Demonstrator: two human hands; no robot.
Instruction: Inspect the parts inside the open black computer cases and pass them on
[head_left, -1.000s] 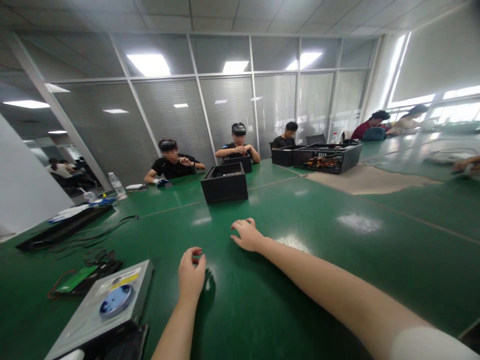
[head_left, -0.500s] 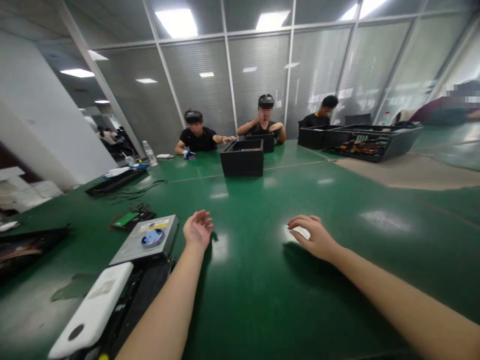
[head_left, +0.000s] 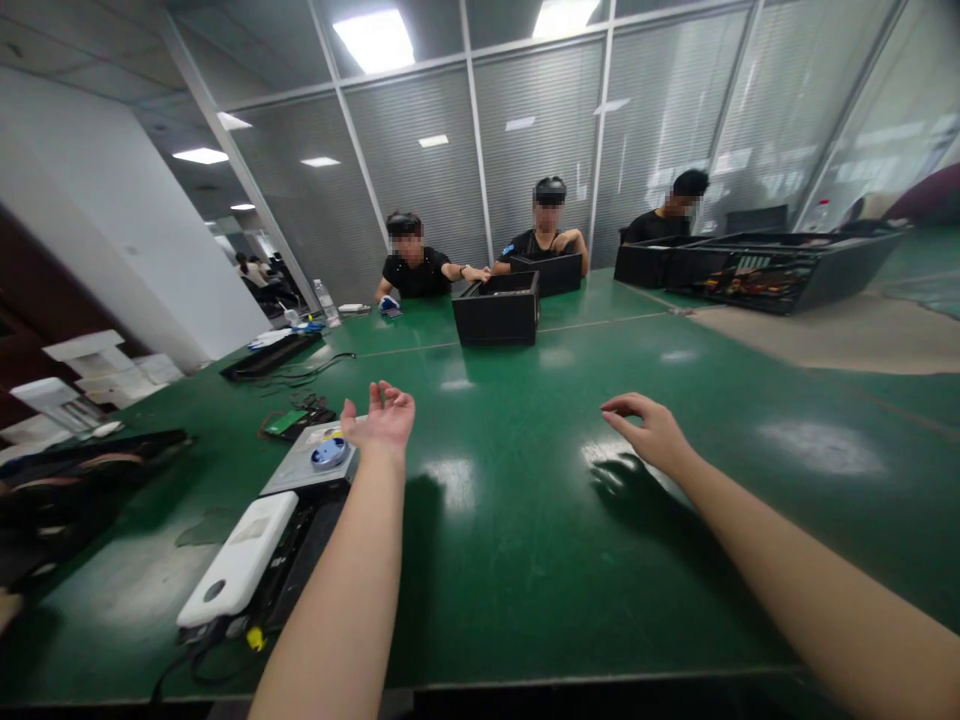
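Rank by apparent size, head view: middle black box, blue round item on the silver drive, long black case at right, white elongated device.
1. long black case
2. middle black box and white elongated device: too alike to rank, device nearer the camera
3. blue round item

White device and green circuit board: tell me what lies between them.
In the head view, a silver optical drive, with a round blue dish on top, lies between the white device and the green circuit board.
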